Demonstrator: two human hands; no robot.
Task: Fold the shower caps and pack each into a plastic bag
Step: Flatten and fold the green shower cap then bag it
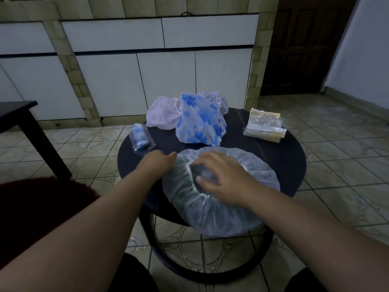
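A green-patterned shower cap (221, 209) lies spread open on the near half of the round dark table (280, 157), its elastic opening facing up. My left hand (160, 160) is closed on the cap's far left rim. My right hand (219, 175) rests flat on the cap with spread fingers, over the opening. Behind it stands a blue-flowered cap (200, 121), with a pink cap (162, 114) and another pale patterned cap (216, 100) beside it. A rolled blue cap packed in a clear bag (141, 137) lies at the table's left. A stack of empty plastic bags (264, 127) sits at the right.
A dark side table (25, 123) stands at the left and a dark red seat (42, 209) at the near left. White cabinets (134, 81) run behind on a tiled floor (336, 186). A dark wooden door (299, 49) is at the back right.
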